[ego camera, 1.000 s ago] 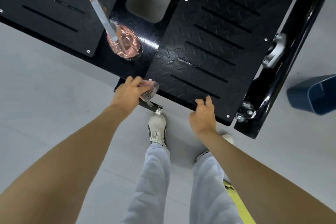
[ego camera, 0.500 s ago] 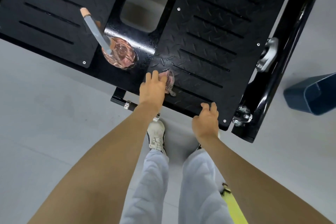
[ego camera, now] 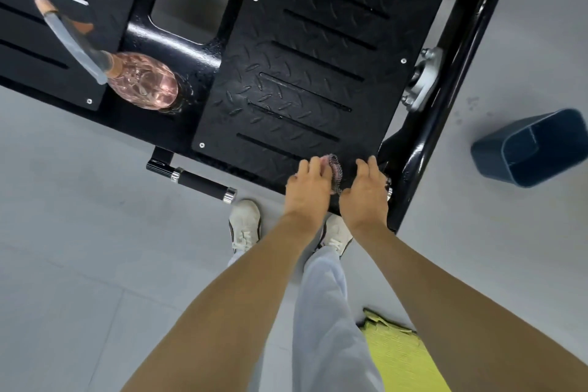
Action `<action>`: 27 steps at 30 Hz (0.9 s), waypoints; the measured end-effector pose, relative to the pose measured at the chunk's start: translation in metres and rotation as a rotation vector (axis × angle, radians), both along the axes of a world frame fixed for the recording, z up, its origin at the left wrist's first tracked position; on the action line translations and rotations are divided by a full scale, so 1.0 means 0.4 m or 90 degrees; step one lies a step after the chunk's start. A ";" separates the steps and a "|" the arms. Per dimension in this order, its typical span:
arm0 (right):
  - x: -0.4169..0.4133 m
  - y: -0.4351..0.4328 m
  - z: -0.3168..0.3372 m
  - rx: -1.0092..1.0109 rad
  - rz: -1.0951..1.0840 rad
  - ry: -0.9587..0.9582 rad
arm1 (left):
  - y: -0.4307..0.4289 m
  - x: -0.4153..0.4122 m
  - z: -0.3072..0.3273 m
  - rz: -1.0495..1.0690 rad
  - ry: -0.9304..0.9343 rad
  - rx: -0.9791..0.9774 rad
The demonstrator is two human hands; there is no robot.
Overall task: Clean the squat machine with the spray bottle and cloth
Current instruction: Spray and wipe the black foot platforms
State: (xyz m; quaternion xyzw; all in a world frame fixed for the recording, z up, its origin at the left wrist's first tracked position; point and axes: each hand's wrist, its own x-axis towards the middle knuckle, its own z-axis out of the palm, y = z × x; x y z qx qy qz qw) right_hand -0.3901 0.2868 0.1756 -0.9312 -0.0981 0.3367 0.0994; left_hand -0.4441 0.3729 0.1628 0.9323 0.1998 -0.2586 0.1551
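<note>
Squat machine [ego camera: 457,57]: one; wiping under way, spraying seemingly done.
Tread plates: two; right tread plate [ego camera: 305,51] being wiped, left tread plate [ego camera: 38,79] probably left to do.
Bin [ego camera: 534,149]: one, on the right.
Spray bottle [ego camera: 143,83]: one, standing unheld between the plates.
Hands: two, side by side; left hand [ego camera: 307,191] grips cloth [ego camera: 334,169], right hand [ego camera: 364,194] rests relaxed on plate edge.
Cloth: one, near right corner.
</note>
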 end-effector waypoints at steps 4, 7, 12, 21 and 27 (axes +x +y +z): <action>0.025 -0.016 0.006 -0.008 0.095 0.002 | 0.072 -0.012 0.006 -0.179 0.018 0.025; 0.030 -0.012 0.012 0.000 0.141 0.013 | 0.195 -0.038 0.008 -0.193 0.070 0.079; 0.052 -0.021 0.001 0.000 0.197 0.014 | 0.330 -0.094 0.016 0.190 -0.001 0.111; 0.090 -0.011 -0.005 -0.014 0.191 0.005 | 0.338 0.054 0.016 0.283 -0.012 0.093; 0.107 -0.013 -0.008 -0.026 0.201 0.038 | 0.209 0.122 0.009 0.157 0.058 0.129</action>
